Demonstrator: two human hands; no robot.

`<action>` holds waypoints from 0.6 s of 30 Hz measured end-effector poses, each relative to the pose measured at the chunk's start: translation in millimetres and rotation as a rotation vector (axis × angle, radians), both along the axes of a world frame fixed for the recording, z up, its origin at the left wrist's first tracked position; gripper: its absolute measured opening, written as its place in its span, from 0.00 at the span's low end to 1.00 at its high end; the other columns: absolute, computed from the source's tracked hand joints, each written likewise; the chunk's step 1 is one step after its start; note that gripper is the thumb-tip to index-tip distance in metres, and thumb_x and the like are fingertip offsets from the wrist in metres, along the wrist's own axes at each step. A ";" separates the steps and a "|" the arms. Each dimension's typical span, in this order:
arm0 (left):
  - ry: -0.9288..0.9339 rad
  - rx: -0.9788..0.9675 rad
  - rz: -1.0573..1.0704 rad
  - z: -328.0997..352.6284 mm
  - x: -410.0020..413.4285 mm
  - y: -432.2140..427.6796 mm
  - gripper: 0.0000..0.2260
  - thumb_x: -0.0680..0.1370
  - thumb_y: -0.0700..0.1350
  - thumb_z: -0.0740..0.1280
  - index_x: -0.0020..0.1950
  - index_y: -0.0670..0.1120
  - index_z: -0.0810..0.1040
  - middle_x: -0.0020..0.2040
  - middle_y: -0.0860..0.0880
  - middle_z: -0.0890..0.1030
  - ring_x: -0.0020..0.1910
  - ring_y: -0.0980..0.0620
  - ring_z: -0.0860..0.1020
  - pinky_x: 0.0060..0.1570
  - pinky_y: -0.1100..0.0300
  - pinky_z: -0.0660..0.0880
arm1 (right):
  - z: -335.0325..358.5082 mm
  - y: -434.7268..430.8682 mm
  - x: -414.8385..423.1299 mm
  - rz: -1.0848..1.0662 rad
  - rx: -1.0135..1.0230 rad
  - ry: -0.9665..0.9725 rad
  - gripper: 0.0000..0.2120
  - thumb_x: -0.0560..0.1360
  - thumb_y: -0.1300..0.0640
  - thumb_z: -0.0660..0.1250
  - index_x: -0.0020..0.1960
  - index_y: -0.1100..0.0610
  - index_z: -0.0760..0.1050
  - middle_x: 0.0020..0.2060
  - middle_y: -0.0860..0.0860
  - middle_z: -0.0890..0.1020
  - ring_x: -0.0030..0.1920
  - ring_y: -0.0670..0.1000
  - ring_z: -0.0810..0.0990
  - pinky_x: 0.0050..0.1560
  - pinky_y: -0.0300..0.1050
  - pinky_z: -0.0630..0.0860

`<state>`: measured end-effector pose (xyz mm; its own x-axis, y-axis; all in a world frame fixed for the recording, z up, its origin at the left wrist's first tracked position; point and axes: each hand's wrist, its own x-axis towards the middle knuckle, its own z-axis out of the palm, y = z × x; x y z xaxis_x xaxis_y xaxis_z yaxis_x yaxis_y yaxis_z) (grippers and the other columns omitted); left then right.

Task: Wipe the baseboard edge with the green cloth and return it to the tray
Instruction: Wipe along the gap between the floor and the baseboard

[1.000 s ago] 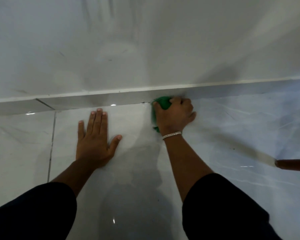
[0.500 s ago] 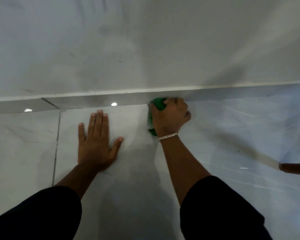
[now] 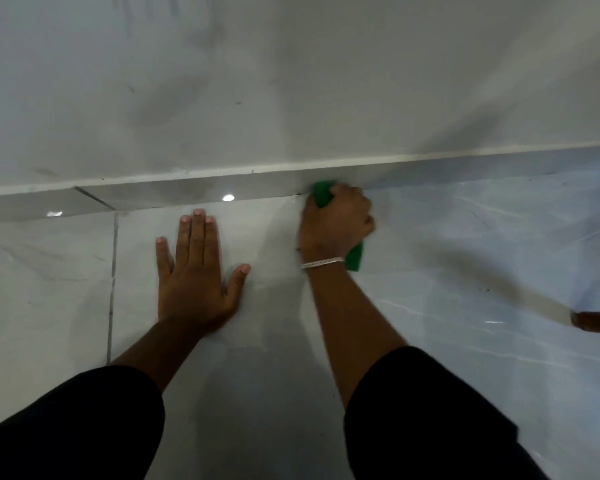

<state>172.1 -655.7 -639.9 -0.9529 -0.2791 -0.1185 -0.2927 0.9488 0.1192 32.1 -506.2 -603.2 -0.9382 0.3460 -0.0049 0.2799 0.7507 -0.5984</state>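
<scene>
A bright green cloth [image 3: 322, 192], bunched into a wad, sits just right of the frame's centre, pressed where the glossy grey tile baseboard [image 3: 187, 195] meets the floor. Only two parts of it show: a rounded tip poking out above the knuckles against the baseboard's lower edge, and a flat corner sticking out below the palm, beside the wrist. The right hand [image 3: 335, 225] covers the rest, its fingers [image 3: 352, 199] curled tightly around the cloth; the hand is slightly blurred. A thin silver bracelet [image 3: 323, 263] circles that wrist. The left hand [image 3: 196, 271] lies flat at centre left, palm down on the floor, fingers stretched out and holding nothing.

The polished pale marble-patterned floor tiles [image 3: 465, 271] fill the lower half, with a dark grout line [image 3: 112, 271] running down at left and ceiling lights reflected on the baseboard. A plain whitish wall [image 3: 291, 81], faintly smudged, fills the upper half. A brown wooden piece [image 3: 594, 320] enters at the right edge. Black sleeves [image 3: 430, 420] cover both upper arms at the bottom.
</scene>
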 end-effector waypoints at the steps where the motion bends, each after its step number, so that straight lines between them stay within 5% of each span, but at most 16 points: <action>1: -0.009 -0.001 0.002 0.2 -0.2 0.0 0.41 0.77 0.68 0.46 0.81 0.43 0.46 0.83 0.43 0.48 0.82 0.44 0.46 0.77 0.36 0.46 | 0.6 -8.4 6.0 0.049 -0.007 0.025 0.13 0.71 0.51 0.71 0.52 0.56 0.78 0.52 0.54 0.81 0.57 0.57 0.75 0.58 0.52 0.65; 5: -0.008 -0.008 -0.022 3.8 -1.1 -3.3 0.41 0.76 0.68 0.45 0.81 0.42 0.48 0.83 0.42 0.50 0.82 0.44 0.48 0.77 0.36 0.47 | 4.3 16.6 -1.8 0.276 0.180 0.065 0.11 0.72 0.50 0.68 0.50 0.55 0.78 0.49 0.53 0.82 0.53 0.58 0.76 0.55 0.55 0.66; 11: 0.016 -0.019 -0.040 1.5 -0.9 -4.6 0.40 0.77 0.67 0.46 0.81 0.41 0.49 0.83 0.41 0.51 0.82 0.43 0.49 0.76 0.35 0.47 | 3.2 89.1 -33.8 0.009 0.173 0.004 0.13 0.72 0.48 0.69 0.51 0.55 0.78 0.50 0.54 0.81 0.56 0.59 0.75 0.54 0.55 0.66; 15: 0.018 -0.032 -0.036 3.9 0.0 -0.9 0.40 0.77 0.65 0.49 0.81 0.40 0.50 0.82 0.41 0.51 0.82 0.43 0.49 0.76 0.34 0.47 | 3.6 52.1 -24.9 -0.043 0.093 -0.023 0.10 0.74 0.52 0.68 0.54 0.55 0.77 0.52 0.54 0.81 0.56 0.58 0.75 0.55 0.54 0.66; 18: -0.003 -0.033 -0.037 5.1 -0.2 -2.1 0.40 0.77 0.65 0.48 0.81 0.40 0.48 0.83 0.41 0.50 0.82 0.43 0.48 0.76 0.34 0.47 | 0.5 6.9 -0.3 0.145 0.114 0.016 0.11 0.73 0.52 0.67 0.53 0.55 0.77 0.51 0.54 0.81 0.55 0.57 0.75 0.54 0.53 0.65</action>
<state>171.9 -657.8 -634.8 -0.9624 -0.2471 -0.1128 -0.2573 0.9624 0.0871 31.9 -499.3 -602.7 -0.9779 0.2048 0.0417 0.1554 0.8458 -0.5104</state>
